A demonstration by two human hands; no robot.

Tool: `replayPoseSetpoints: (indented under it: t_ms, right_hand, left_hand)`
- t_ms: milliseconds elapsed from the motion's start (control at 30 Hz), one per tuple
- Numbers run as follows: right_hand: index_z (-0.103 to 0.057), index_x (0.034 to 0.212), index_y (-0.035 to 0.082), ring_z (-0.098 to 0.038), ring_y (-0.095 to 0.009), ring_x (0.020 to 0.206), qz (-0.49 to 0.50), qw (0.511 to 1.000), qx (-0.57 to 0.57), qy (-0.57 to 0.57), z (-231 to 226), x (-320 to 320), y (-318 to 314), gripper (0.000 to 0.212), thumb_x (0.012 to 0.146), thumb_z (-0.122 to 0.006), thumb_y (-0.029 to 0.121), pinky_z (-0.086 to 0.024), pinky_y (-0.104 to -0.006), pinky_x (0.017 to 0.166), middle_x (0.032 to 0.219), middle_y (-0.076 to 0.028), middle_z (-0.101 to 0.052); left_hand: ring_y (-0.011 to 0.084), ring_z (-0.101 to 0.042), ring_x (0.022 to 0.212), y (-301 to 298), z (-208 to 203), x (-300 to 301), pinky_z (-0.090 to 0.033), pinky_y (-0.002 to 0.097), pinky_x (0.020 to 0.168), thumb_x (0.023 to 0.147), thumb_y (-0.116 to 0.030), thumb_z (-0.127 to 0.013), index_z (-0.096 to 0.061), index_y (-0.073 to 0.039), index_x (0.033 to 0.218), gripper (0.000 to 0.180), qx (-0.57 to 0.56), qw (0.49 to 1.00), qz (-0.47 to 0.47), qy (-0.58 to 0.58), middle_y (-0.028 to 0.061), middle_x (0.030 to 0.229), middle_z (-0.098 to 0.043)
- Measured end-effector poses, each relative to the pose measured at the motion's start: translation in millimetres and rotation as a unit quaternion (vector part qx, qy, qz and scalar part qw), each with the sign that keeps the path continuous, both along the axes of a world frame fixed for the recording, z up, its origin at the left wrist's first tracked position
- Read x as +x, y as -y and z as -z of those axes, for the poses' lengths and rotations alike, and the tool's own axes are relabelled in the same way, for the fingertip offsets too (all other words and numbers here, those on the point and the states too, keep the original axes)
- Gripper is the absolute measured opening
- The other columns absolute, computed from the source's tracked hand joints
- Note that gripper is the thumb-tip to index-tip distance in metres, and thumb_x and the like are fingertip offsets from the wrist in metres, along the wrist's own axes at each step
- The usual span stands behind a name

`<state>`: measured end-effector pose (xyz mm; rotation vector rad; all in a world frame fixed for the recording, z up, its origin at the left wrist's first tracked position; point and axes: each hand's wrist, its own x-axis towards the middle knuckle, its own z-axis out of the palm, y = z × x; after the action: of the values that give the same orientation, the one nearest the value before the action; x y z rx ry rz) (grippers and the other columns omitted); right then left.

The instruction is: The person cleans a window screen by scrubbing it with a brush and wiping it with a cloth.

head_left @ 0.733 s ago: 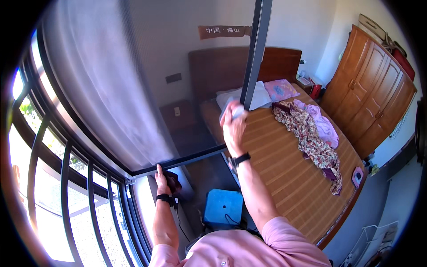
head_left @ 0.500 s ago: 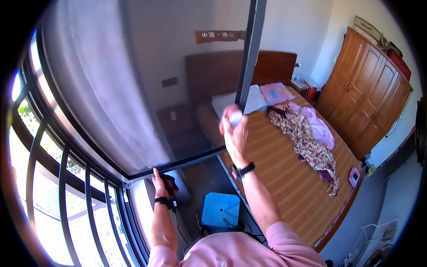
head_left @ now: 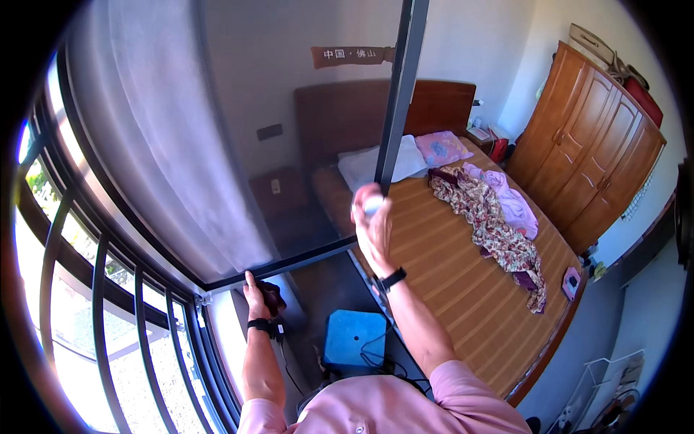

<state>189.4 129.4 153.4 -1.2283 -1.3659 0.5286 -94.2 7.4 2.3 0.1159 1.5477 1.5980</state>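
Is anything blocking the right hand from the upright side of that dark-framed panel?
Nothing visible blocks it: the right hand, with a small whitish thing in its grip, is by the upright side's lower end. Blur hides whether they touch. The left hand is away at the bottom rail.

Dk-framed see-thru panel (head_left: pixel 300 170) stands upright, far L; sm. white obj. (head_left: pixel 374 205), blurred, nr its R edge; dk maroon cloth (head_left: pixel 272 297) bunched below, L.
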Motion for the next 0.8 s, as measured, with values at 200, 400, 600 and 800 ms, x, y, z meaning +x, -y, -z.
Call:
replayPoseSetpoints:
  t_ms: [200,400,600,800]
  right_hand:
    - [-0.041,0.114,0.000,-0.066,-0.047,0.086,0.075,0.974,0.184,0.111,-113.1,-14.8,-20.1,0.047,0.092,-0.071,0.029,-0.055,-0.0511,0.072,0.092,-0.030,-0.062]
    - [-0.040,0.117,-0.001,-0.066,-0.050,0.085,-0.005,0.969,-0.074,0.236,34.2,-12.3,-2.2,0.053,0.094,-0.063,0.040,-0.055,-0.0559,0.069,0.096,-0.034,-0.064]
    - [-0.040,0.121,-0.001,-0.064,-0.051,0.085,-0.034,0.971,0.084,0.219,16.1,-14.8,25.5,0.057,0.091,-0.068,0.040,-0.052,-0.0551,0.070,0.094,-0.030,-0.062]
    - [-0.042,0.111,0.000,-0.066,-0.047,0.080,0.055,0.966,0.150,0.202,-40.4,-31.3,-1.7,0.052,0.089,-0.073,0.035,-0.055,-0.0501,0.068,0.088,-0.028,-0.063]
  left_hand:
    - [0.0253,-0.058,0.102,4.4,11.4,-12.1,-0.051,0.0462,0.088,0.089,-0.070,-0.059,-0.049,-0.006,0.128,0.076,-0.013,1.000,-0.011,-0.013,0.0109,0.111,-0.059]
    - [0.0243,-0.060,0.093,-6.1,5.5,1.3,-0.052,0.0447,0.083,0.089,-0.071,-0.058,-0.051,-0.006,0.124,0.073,-0.035,0.999,-0.017,0.002,0.0094,0.104,-0.060]
    - [0.0239,-0.062,0.077,-2.8,-3.0,1.0,-0.055,0.0416,0.070,0.094,-0.065,-0.056,-0.050,-0.003,0.114,0.066,0.011,0.999,-0.022,-0.026,0.0099,0.089,-0.061]
    - [0.0301,-0.059,0.107,-0.3,14.6,-7.4,-0.051,0.0516,0.090,0.090,-0.073,-0.054,-0.045,-0.003,0.133,0.082,-0.036,0.999,0.011,-0.024,0.0159,0.120,-0.057]
